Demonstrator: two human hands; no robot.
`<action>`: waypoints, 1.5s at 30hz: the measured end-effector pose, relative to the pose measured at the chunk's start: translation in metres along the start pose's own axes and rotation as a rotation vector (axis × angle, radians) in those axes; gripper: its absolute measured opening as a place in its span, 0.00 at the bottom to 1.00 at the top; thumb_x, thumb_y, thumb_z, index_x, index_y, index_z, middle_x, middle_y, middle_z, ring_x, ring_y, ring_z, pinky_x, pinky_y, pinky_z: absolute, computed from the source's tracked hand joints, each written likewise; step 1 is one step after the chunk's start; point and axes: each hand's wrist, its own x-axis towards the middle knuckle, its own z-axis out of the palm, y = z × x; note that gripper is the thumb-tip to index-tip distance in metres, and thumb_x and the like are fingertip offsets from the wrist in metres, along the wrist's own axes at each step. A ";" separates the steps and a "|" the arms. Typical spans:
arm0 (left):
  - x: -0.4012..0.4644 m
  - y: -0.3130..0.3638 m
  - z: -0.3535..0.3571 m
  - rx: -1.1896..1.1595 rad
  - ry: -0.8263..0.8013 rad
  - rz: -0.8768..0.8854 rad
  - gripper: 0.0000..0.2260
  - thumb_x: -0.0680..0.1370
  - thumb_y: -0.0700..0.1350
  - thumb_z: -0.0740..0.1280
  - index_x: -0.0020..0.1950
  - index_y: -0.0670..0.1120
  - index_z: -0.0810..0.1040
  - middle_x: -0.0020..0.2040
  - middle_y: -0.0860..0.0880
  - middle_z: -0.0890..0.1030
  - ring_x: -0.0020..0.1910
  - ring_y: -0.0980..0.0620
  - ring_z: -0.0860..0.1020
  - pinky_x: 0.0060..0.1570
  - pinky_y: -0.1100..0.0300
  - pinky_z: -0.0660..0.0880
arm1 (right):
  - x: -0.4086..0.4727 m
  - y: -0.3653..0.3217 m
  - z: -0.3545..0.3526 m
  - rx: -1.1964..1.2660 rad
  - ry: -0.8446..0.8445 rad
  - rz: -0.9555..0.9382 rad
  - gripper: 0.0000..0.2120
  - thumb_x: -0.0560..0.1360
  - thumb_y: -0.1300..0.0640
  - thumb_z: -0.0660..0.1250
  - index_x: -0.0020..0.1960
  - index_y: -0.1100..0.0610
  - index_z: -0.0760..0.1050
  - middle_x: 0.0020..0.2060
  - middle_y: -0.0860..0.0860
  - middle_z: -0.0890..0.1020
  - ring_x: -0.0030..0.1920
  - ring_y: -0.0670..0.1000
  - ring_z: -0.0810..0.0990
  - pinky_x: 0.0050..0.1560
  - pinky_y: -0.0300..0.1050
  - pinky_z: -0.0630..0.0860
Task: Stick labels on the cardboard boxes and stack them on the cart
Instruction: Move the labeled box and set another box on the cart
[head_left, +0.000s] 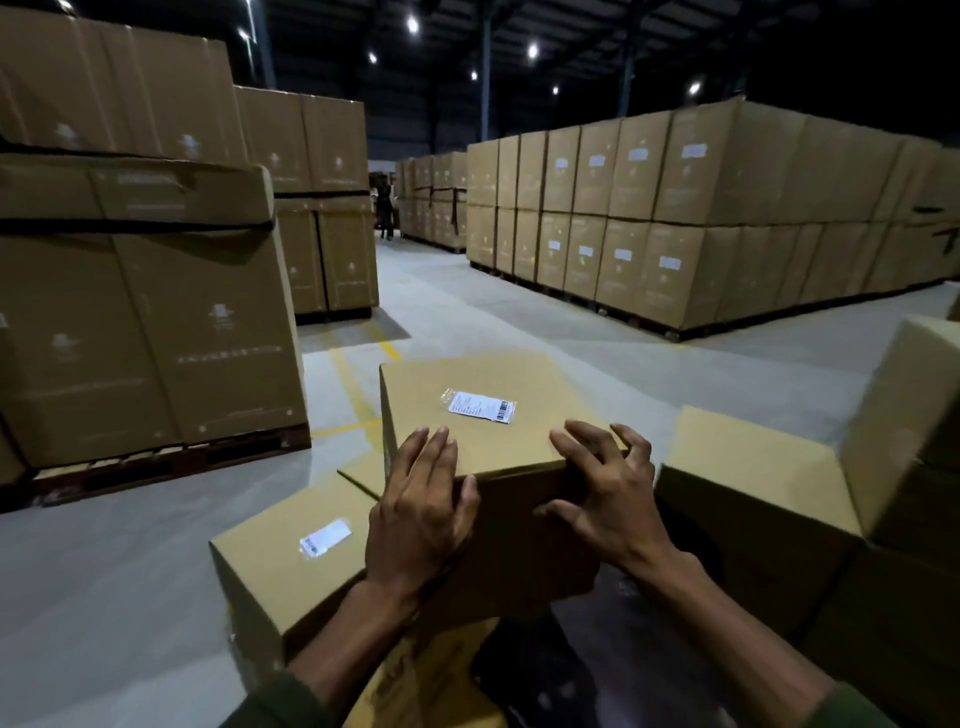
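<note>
Head view: both hands, left (415, 525) and right (605, 506), clamp the near edge of a box (498, 415) at center frame; open floor (519, 317) beyond. Its label (482, 407) print is too tiny to read.

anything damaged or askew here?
Yes. On the left pallet stack, the strapped carton is crushed: its top edge sags and its corner bulges under the black straps. The label on the box under both hands sits slightly crooked. Nothing spilled.
</note>
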 end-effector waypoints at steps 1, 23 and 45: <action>-0.009 0.010 -0.008 -0.004 0.003 0.019 0.20 0.79 0.49 0.60 0.61 0.38 0.80 0.63 0.42 0.80 0.67 0.42 0.74 0.57 0.48 0.78 | -0.016 -0.002 -0.011 -0.009 0.012 0.012 0.42 0.59 0.34 0.76 0.70 0.45 0.72 0.70 0.48 0.73 0.68 0.64 0.63 0.60 0.64 0.72; -0.142 0.164 0.010 -0.292 -0.412 0.295 0.23 0.80 0.52 0.57 0.66 0.39 0.77 0.66 0.43 0.78 0.71 0.43 0.71 0.65 0.49 0.71 | -0.289 0.023 -0.131 -0.290 -0.048 0.500 0.41 0.58 0.37 0.80 0.67 0.46 0.74 0.68 0.49 0.73 0.66 0.64 0.65 0.53 0.66 0.74; -0.129 0.156 0.058 -0.287 -0.673 0.268 0.31 0.84 0.59 0.43 0.71 0.38 0.72 0.71 0.39 0.72 0.72 0.41 0.69 0.66 0.41 0.71 | -0.176 0.077 -0.121 -0.092 -0.260 0.633 0.18 0.76 0.44 0.66 0.59 0.55 0.80 0.54 0.54 0.80 0.54 0.54 0.79 0.56 0.51 0.76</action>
